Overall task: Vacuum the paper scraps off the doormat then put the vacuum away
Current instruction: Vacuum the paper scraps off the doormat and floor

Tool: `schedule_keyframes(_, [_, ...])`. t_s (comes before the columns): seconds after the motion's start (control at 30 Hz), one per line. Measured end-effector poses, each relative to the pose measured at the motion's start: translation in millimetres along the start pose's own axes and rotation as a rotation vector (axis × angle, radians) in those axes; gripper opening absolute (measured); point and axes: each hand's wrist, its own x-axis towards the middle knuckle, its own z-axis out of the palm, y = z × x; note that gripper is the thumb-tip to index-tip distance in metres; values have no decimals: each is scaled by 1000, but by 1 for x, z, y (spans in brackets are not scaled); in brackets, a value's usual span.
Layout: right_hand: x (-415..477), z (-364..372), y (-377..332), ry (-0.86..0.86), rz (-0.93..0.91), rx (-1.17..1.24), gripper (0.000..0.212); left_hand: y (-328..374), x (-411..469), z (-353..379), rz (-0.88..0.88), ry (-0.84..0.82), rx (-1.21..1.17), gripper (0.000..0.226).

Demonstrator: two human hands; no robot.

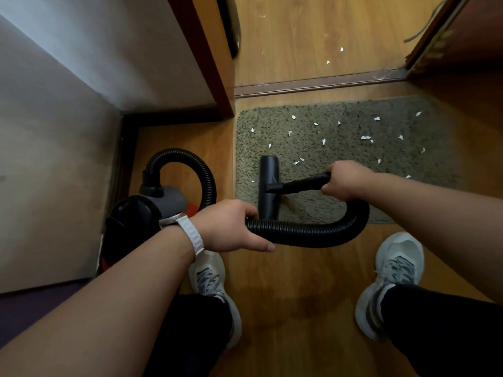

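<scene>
A grey-green doormat (353,159) lies on the wooden floor, strewn with several white paper scraps (364,137). The black floor nozzle (269,172) of the vacuum rests on the mat's left part. My right hand (345,180) grips the black wand just behind the nozzle. My left hand (231,227), with a white watch strap at the wrist, grips the ribbed black hose (313,235), which curves between both hands. The black, grey and red vacuum body (147,210) stands on the floor at the left, by the wall.
A door threshold strip (313,84) runs beyond the mat, with a few scraps (328,62) on the floor past it. A wall and door frame (212,77) close off the left; an open door (435,36) stands at the upper right. My two shoes (394,270) stand behind the mat.
</scene>
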Motion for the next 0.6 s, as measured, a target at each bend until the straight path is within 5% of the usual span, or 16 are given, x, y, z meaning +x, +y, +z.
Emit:
schedule_keyframes(0.3, [5, 12, -31, 9, -134, -5, 23, -13, -2, 1, -30, -44, 35, 41])
schedule_keyframes(0.6, [25, 17, -26, 55, -8, 80, 35, -17, -2, -1, -9, -7, -16, 40])
